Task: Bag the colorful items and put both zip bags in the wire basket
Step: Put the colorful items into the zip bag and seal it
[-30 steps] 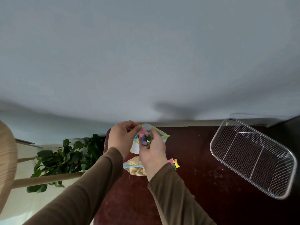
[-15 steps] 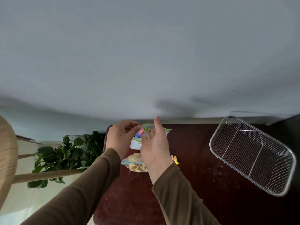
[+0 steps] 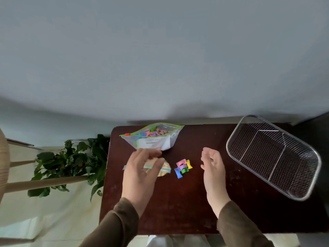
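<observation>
A clear zip bag (image 3: 153, 138) with a green seal stands open at the back of the dark table (image 3: 178, 207), with several colorful items inside. A small pile of colorful items (image 3: 183, 168) lies loose in the table's middle. A second zip bag (image 3: 164, 169), blue-sealed and holding pale yellow pieces, lies left of the pile, partly under my left hand (image 3: 140, 173). That hand hovers over it, fingers spread, holding nothing. My right hand (image 3: 212, 164) hangs just right of the pile, fingers loosely curled and empty. The wire basket (image 3: 272, 157) sits empty at the right.
A leafy green plant (image 3: 71, 161) stands left of the table beside a wooden stool (image 3: 26, 182). A grey-blue wall rises behind the table. The table's front edge runs just past my sleeves.
Both hands have let go of the green-sealed bag, which now stands by itself on the table, and drawn back toward me. The loose colorful pile is now uncovered.
</observation>
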The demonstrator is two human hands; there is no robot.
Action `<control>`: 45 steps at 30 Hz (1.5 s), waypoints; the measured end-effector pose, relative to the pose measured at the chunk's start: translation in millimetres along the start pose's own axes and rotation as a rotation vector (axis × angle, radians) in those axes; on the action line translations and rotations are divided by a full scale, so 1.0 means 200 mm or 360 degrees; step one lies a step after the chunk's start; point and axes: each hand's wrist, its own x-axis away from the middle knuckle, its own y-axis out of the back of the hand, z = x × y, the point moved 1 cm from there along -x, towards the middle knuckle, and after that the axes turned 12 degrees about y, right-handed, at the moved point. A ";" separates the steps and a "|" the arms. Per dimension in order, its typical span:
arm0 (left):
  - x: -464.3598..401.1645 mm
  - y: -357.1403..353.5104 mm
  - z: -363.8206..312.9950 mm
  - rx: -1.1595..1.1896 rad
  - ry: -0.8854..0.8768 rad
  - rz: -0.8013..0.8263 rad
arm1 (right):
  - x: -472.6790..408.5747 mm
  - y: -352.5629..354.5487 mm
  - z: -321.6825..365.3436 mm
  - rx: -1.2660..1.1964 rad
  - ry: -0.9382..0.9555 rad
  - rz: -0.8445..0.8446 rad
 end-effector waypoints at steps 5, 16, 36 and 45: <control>0.17 -0.18 0.14 0.0158 0.0281 0.0128 | -0.05 -0.01 -0.34 0.1033 0.0602 0.0387; 0.24 -0.45 0.38 0.0144 0.0680 0.0267 | -0.15 -0.16 -0.54 0.2082 0.1426 0.0834; 0.20 -0.38 0.27 0.0213 0.0569 0.0238 | -0.12 -0.12 -0.32 0.0636 0.0456 0.0691; -0.14 0.02 -0.05 0.0298 0.0264 -0.0081 | -0.02 -0.39 0.37 -0.1138 -0.0376 0.0394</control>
